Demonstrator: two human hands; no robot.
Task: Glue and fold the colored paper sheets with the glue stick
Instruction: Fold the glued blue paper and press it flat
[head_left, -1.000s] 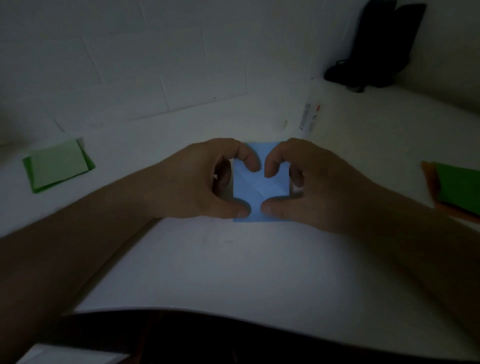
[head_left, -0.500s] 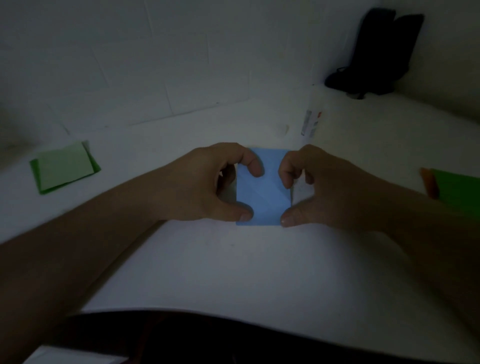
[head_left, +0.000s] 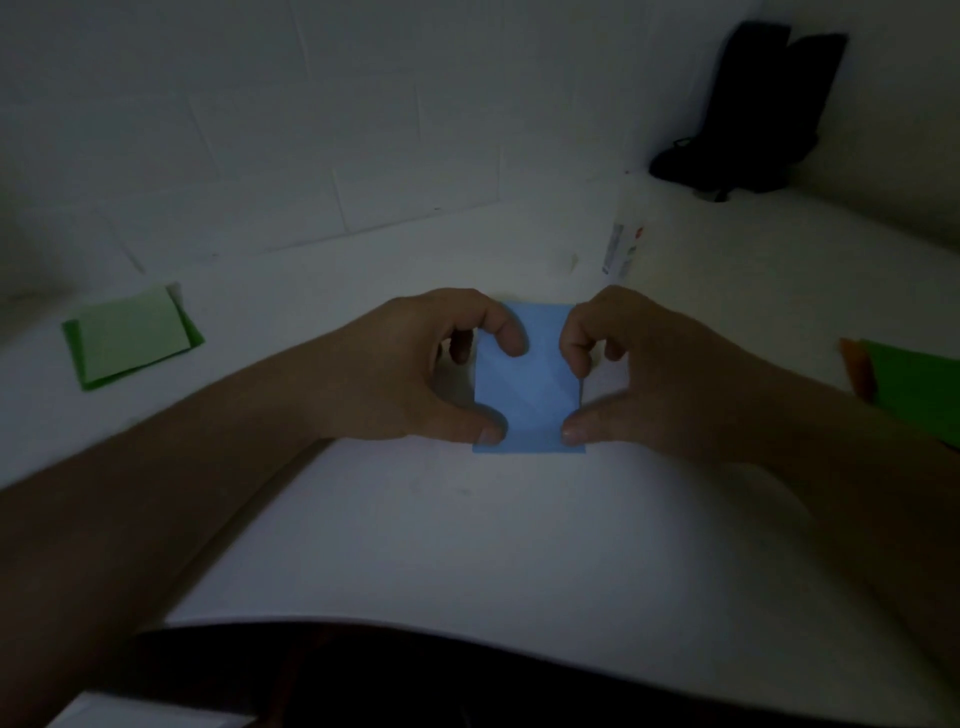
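Observation:
A folded blue paper square (head_left: 527, 395) lies flat on the white table (head_left: 467, 545) in the middle of the view. My left hand (head_left: 431, 369) pinches its left edge, index finger on the upper part and thumb on the lower left corner. My right hand (head_left: 639, 374) pinches the right edge the same way, thumb at the lower right corner. Diagonal creases show faintly on the paper. A white glue stick (head_left: 621, 244) stands upright just behind the paper, to the right.
A stack of light and dark green sheets (head_left: 130, 338) lies at the far left. Green and orange sheets (head_left: 914, 395) lie at the right edge. A dark object (head_left: 753, 114) stands in the back right corner against the wall. The room is dim.
My right hand has slid from over the paper to its right edge, uncovering more of the blue square. My left hand stays on the left edge.

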